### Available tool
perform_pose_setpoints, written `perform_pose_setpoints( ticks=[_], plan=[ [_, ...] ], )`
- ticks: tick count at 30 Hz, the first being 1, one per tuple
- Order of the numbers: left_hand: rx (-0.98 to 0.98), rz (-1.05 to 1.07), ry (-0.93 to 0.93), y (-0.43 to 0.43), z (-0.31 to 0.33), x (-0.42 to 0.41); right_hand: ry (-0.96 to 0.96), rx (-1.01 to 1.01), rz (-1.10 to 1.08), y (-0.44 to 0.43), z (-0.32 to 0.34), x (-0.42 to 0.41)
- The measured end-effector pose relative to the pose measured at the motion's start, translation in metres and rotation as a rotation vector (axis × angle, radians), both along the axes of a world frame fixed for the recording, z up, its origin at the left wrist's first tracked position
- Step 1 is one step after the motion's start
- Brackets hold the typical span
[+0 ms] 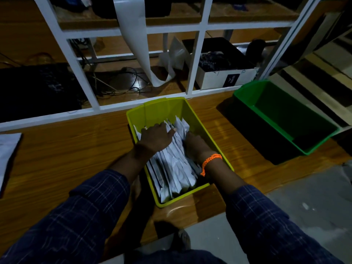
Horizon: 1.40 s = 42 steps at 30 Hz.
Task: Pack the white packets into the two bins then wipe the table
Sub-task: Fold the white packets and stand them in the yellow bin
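Observation:
A yellow-green bin [158, 109] stands on the wooden table [66, 149], filled with several white packets [173, 168] standing on edge. My left hand [155, 137] lies flat on top of the packets at the bin's left side, fingers spread. My right hand [196, 144] is pushed down among the packets on the right side; its fingers are hidden, and an orange band circles the wrist. A dark green bin [285, 119] sits to the right, and no packets show inside it.
More white packets [7, 155] lie at the table's left edge. A white frame railing [80, 69] runs behind the table, with a box, cables and bags beyond it. Grey floor lies at the lower right.

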<state>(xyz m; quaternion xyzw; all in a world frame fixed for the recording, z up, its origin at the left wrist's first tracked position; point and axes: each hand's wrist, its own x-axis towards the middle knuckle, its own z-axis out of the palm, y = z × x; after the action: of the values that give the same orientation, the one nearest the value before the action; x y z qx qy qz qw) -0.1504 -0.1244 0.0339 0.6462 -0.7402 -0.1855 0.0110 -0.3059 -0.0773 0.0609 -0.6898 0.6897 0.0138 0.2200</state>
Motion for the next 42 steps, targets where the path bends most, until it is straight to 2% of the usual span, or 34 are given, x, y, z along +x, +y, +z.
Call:
perform_pose_setpoints(
  ticks=[3, 7, 8, 11, 13, 20, 23, 25, 28, 30, 31, 33, 35, 39, 40, 42],
  plan=[
    [-0.086, 0.04, -0.023, -0.003, 0.002, 0.0, -0.058, -0.05, -0.031, 0.008, 0.011, -0.006],
    [-0.043, -0.079, 0.134, -0.025, 0.004, 0.004, -0.064, -0.379, 0.017, 0.024, 0.018, -0.02],
    [-0.027, -0.108, 0.152, -0.03, 0.002, 0.003, -0.041, -0.38, 0.011, 0.026, 0.018, -0.02],
    [-0.003, -0.166, 0.173, -0.035, -0.009, 0.0, 0.11, -0.156, -0.001, 0.021, 0.015, -0.014],
    [-0.031, -0.205, 0.134, -0.034, -0.013, 0.002, 0.154, -0.09, 0.003, 0.015, 0.011, -0.01],
    [-0.068, -0.243, 0.069, -0.032, -0.015, 0.006, 0.175, -0.194, 0.034, 0.014, 0.003, -0.006],
    [-0.179, -0.223, -0.021, -0.026, -0.005, 0.002, 0.107, -0.159, 0.028, 0.017, 0.012, -0.009],
    [-0.33, -0.189, -0.021, -0.025, 0.007, 0.006, 0.013, -0.257, 0.058, 0.024, 0.025, -0.016],
    [-0.519, -0.143, 0.132, -0.005, 0.022, 0.035, -0.197, -0.606, 0.065, 0.049, 0.044, -0.036],
    [-0.589, -0.021, 0.224, 0.028, 0.025, 0.053, -0.183, -0.677, -0.023, 0.065, 0.049, -0.057],
    [-0.555, 0.071, 0.252, 0.048, 0.024, 0.058, -0.131, -0.639, -0.07, 0.07, 0.047, -0.067],
    [-0.352, 0.198, 0.329, 0.085, 0.02, 0.062, -0.095, -0.462, -0.111, 0.074, 0.033, -0.079],
    [-0.154, 0.218, 0.531, 0.111, 0.015, 0.063, -0.225, -0.375, -0.124, 0.076, 0.019, -0.073],
    [-0.114, 0.283, 0.67, 0.102, 0.016, 0.093, -0.382, -0.389, -0.114, 0.064, 0.004, -0.038],
    [-0.122, 0.311, 0.668, 0.094, 0.017, 0.106, -0.414, -0.383, -0.087, 0.061, 0.004, -0.025],
    [-0.149, 0.338, 0.531, 0.081, 0.021, 0.136, -0.493, -0.377, -0.023, 0.059, 0.003, 0.007]
  ],
)
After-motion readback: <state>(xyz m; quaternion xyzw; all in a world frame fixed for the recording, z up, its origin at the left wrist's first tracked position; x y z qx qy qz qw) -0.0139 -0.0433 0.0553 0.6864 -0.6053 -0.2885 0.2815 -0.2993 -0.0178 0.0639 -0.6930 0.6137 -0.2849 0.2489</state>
